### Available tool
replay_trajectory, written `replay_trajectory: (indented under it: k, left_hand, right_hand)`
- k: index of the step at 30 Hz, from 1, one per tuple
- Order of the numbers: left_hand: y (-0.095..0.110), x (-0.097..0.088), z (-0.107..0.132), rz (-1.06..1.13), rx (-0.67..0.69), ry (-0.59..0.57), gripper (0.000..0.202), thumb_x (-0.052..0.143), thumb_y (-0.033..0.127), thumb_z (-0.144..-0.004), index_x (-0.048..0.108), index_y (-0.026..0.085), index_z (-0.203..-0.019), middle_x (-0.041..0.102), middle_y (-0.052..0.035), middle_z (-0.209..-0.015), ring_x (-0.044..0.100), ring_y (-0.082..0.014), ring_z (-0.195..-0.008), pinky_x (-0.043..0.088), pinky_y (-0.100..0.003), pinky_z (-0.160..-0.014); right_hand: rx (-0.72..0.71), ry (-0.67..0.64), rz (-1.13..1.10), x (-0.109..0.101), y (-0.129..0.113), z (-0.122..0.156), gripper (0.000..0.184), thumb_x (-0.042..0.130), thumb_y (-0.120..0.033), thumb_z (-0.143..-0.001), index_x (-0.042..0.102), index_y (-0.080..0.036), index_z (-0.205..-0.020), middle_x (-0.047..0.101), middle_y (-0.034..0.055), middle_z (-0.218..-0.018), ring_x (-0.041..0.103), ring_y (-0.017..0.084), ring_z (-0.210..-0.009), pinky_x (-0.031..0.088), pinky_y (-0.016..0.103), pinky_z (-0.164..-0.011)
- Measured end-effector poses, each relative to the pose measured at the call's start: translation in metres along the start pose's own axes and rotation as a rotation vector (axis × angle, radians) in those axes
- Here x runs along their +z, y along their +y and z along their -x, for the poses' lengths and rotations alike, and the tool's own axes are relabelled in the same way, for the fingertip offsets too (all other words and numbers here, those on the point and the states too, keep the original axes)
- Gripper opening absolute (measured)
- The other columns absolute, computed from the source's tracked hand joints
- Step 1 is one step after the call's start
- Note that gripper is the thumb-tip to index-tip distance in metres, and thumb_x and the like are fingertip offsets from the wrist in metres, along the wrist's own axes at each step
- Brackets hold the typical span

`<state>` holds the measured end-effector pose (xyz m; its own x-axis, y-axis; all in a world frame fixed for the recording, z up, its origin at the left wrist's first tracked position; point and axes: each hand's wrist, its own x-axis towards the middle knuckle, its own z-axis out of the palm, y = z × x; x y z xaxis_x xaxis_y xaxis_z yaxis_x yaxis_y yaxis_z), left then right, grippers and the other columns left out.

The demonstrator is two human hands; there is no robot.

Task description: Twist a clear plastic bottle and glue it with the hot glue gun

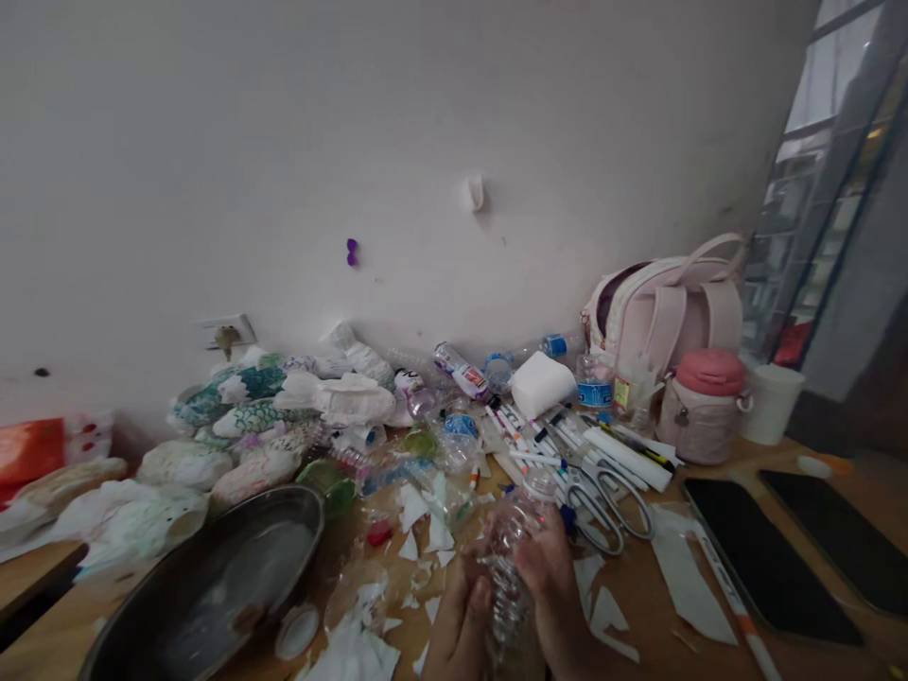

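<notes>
A clear ridged plastic bottle is held between my two hands at the front of the table, its wider end pointing away from me. My left hand wraps its left side, fingers curled against the plastic. From the right, my right hand closes round it, thumb on top. The bottle's near end runs off below the frame. Beyond it lie scissors with grey handles, close to my right hand. Torn white paper scraps are scattered to the left.
A dark oval tray stands at left, with wrapped bundles behind it. Markers and plastic bottles crowd the middle. At right are a pink backpack, a pink-lidded container, a white cup and two phones.
</notes>
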<state>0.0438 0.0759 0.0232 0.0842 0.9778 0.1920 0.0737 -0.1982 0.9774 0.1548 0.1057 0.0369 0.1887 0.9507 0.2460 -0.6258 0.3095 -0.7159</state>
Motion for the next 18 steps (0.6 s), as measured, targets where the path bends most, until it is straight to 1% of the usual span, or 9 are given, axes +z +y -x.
replay_trajectory:
  k: [2, 4, 7, 9, 12, 14, 16, 17, 18]
  left_hand:
    - [-0.002, 0.000, 0.000, -0.026, 0.049, 0.008, 0.042, 0.046, 0.047, -0.090, 0.063, 0.024, -0.121, 0.067, -0.0091, -0.122, 0.055, -0.0264, -0.121, 0.043, -0.039, -0.104]
    - [0.001, -0.001, -0.001, -0.079, 0.132, 0.018, 0.038, 0.047, 0.042, -0.091, 0.063, 0.025, -0.121, 0.067, -0.0093, -0.122, 0.057, -0.0267, -0.120, 0.044, -0.040, -0.103]
    - [0.008, -0.002, -0.003, -0.181, 0.258, -0.018, 0.035, 0.047, 0.034, -0.092, 0.061, 0.025, -0.122, 0.068, -0.0101, -0.119, 0.059, -0.0266, -0.117, 0.045, -0.041, -0.101]
    - [0.009, -0.004, -0.004, -0.207, 0.303, -0.026, 0.030, 0.046, 0.032, -0.092, 0.063, 0.024, -0.116, 0.069, -0.0106, -0.115, 0.061, -0.0261, -0.111, 0.047, -0.041, -0.098]
    - [0.001, -0.003, -0.002, -0.172, 0.282, 0.074, 0.019, 0.050, 0.036, -0.090, 0.063, 0.023, -0.093, 0.071, -0.0092, -0.102, 0.067, -0.0237, -0.093, 0.053, -0.038, -0.084]
    - [-0.006, -0.001, 0.001, -0.165, 0.238, 0.176, 0.020, 0.054, 0.041, -0.088, 0.058, 0.022, -0.084, 0.070, -0.0061, -0.088, 0.067, -0.0218, -0.079, 0.054, -0.035, -0.073]
    - [-0.011, -0.002, 0.002, -0.182, 0.219, 0.265, 0.024, 0.053, 0.046, -0.087, 0.055, 0.022, -0.086, 0.067, -0.0041, -0.081, 0.065, -0.0215, -0.076, 0.054, -0.036, -0.071]
    - [-0.011, -0.003, 0.002, -0.192, 0.229, 0.285, 0.024, 0.052, 0.046, -0.088, 0.055, 0.022, -0.089, 0.066, -0.0046, -0.083, 0.065, -0.0220, -0.078, 0.053, -0.037, -0.073]
    - [-0.011, -0.005, 0.003, -0.206, 0.249, 0.266, 0.023, 0.052, 0.044, -0.088, 0.054, 0.022, -0.094, 0.066, -0.0059, -0.088, 0.065, -0.0228, -0.082, 0.053, -0.038, -0.076]
  right_hand:
    - [-0.002, -0.067, 0.000, 0.002, -0.005, -0.002, 0.054, 0.075, -0.049, -0.071, 0.047, -0.030, -0.114, 0.067, 0.0009, -0.091, 0.066, 0.021, -0.082, 0.053, 0.032, -0.075]
    - [0.013, -0.126, 0.020, 0.003, -0.009, -0.003, 0.050, 0.072, -0.050, -0.074, 0.048, -0.027, -0.113, 0.068, 0.0025, -0.091, 0.066, 0.021, -0.081, 0.053, 0.032, -0.072]
    - [0.002, -0.140, 0.051, 0.003, -0.009, -0.002, 0.054, 0.071, -0.051, -0.076, 0.047, -0.026, -0.116, 0.068, 0.0036, -0.094, 0.067, 0.021, -0.082, 0.053, 0.031, -0.071]
    - [-0.049, -0.131, 0.067, 0.003, -0.006, -0.001, 0.058, 0.072, -0.051, -0.075, 0.043, -0.027, -0.120, 0.069, 0.0024, -0.094, 0.066, 0.020, -0.082, 0.053, 0.030, -0.072]
    - [-0.108, -0.146, 0.068, 0.004, -0.002, -0.001, 0.058, 0.070, -0.053, -0.076, 0.042, -0.028, -0.121, 0.068, 0.0008, -0.088, 0.065, 0.018, -0.077, 0.052, 0.027, -0.068]
    - [-0.110, -0.135, 0.066, 0.005, -0.001, -0.001, 0.057, 0.070, -0.054, -0.076, 0.043, -0.026, -0.118, 0.068, 0.0008, -0.086, 0.064, 0.018, -0.076, 0.051, 0.027, -0.067]
    - [-0.091, -0.129, 0.084, 0.005, -0.002, -0.001, 0.055, 0.070, -0.052, -0.076, 0.044, -0.025, -0.116, 0.067, 0.0016, -0.088, 0.064, 0.018, -0.077, 0.050, 0.027, -0.068]
    - [-0.078, -0.133, 0.103, 0.005, -0.004, 0.000, 0.052, 0.070, -0.051, -0.076, 0.045, -0.025, -0.114, 0.067, 0.0018, -0.089, 0.064, 0.018, -0.078, 0.050, 0.027, -0.070]
    - [-0.063, -0.145, 0.126, 0.004, -0.005, 0.000, 0.049, 0.069, -0.049, -0.077, 0.046, -0.025, -0.112, 0.066, 0.0017, -0.089, 0.064, 0.018, -0.080, 0.050, 0.028, -0.071]
